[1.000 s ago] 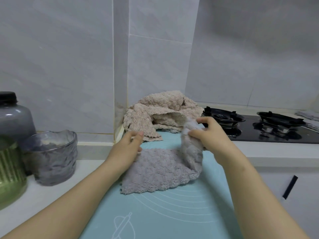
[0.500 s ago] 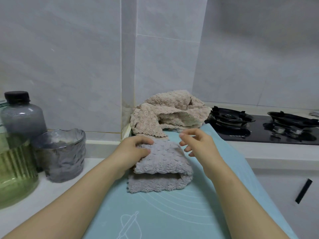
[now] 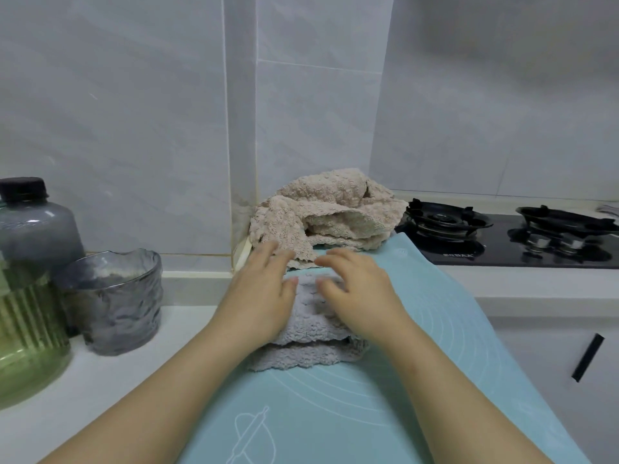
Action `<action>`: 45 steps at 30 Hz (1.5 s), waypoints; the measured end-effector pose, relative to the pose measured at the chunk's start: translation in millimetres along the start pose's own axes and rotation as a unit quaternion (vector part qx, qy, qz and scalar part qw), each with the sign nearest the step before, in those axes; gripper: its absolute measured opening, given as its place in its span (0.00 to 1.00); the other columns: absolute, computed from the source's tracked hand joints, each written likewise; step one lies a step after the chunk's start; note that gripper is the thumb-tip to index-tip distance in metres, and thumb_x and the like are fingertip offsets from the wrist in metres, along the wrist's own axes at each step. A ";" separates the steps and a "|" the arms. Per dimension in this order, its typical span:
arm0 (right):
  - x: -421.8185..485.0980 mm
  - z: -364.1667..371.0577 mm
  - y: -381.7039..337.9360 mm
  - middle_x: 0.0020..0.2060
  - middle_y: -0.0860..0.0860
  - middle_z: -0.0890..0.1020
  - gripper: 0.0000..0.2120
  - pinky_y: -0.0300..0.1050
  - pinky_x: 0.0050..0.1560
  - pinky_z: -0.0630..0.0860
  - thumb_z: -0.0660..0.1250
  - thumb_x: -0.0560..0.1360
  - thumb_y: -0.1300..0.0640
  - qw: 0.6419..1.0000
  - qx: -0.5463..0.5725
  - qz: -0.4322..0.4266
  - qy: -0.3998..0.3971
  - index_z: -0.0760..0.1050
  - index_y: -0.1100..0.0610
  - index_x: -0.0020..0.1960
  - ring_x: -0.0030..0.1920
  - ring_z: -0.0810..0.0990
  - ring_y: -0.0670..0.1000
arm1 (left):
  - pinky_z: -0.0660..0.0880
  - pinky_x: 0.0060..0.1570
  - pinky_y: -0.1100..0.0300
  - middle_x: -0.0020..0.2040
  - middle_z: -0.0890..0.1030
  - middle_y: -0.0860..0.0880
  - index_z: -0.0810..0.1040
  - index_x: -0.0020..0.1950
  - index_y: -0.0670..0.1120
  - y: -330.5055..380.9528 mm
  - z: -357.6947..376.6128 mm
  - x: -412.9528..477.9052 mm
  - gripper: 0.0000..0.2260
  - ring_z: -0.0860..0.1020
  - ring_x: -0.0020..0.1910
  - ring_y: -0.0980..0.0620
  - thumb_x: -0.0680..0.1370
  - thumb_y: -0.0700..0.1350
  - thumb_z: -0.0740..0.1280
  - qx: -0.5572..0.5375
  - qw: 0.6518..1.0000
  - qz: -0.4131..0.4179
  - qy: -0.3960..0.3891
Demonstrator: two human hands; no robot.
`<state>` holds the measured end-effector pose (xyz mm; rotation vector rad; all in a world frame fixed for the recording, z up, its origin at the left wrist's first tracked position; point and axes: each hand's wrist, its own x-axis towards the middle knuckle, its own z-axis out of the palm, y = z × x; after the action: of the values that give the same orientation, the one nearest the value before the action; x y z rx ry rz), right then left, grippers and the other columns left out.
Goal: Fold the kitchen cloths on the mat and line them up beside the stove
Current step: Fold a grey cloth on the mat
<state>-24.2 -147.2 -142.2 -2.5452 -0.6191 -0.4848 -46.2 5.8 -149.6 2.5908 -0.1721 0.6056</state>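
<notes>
A grey kitchen cloth (image 3: pixel 308 353) lies folded over on the light blue mat (image 3: pixel 418 329). My left hand (image 3: pixel 259 296) rests flat on its left part, fingers straight and reaching toward the beige cloth. My right hand (image 3: pixel 360 291) presses on its right part with spread fingers. A crumpled beige cloth (image 3: pixel 331 209) sits heaped at the far end of the mat, against the wall corner. The black gas stove (image 3: pixel 502 232) is to the right of the beige cloth.
A ribbed green glass jar (image 3: pixel 23 333), a grey bottle with a black cap (image 3: pixel 33 222) and a smoky glass cup (image 3: pixel 117 296) stand on the white counter at left. A cabinet front with a black handle (image 3: pixel 588 356) drops away at right.
My right hand folded the raised end of the grey cloth over to the left and let it go. Both hands now lie flat on the folded cloth.
</notes>
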 end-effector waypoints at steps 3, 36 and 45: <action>0.7 16.5 5.4 0.77 0.46 0.53 0.24 0.51 0.72 0.52 0.51 0.81 0.46 0.985 -0.061 0.030 -0.156 0.56 0.49 0.75 0.76 0.50 0.48 | 0.49 0.74 0.50 0.77 0.51 0.50 0.51 0.76 0.47 -5.0 18.1 -1.9 0.23 0.48 0.76 0.51 0.82 0.51 0.51 0.094 0.986 -0.033 -0.135; -22.6 28.2 14.8 0.57 0.53 0.77 0.24 0.50 0.60 0.61 0.62 0.73 0.41 0.977 0.072 0.196 -0.039 0.65 0.55 0.61 0.60 0.72 0.56 | 0.63 0.64 0.54 0.64 0.69 0.46 0.66 0.68 0.49 -7.3 18.7 -34.8 0.28 0.65 0.66 0.46 0.72 0.59 0.67 -0.001 0.987 -0.158 0.016; -30.4 22.4 9.6 0.58 0.53 0.76 0.31 0.50 0.61 0.69 0.66 0.72 0.44 0.961 0.138 0.236 -0.043 0.61 0.51 0.70 0.61 0.71 0.55 | 0.67 0.61 0.53 0.62 0.70 0.44 0.64 0.70 0.49 2.2 15.0 -38.3 0.32 0.70 0.61 0.44 0.70 0.58 0.70 -0.023 0.973 -0.230 -0.015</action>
<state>-39.8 -153.2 -177.3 -2.3420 -0.0822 -0.1098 -75.1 -2.6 -177.7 2.4705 0.3900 0.3845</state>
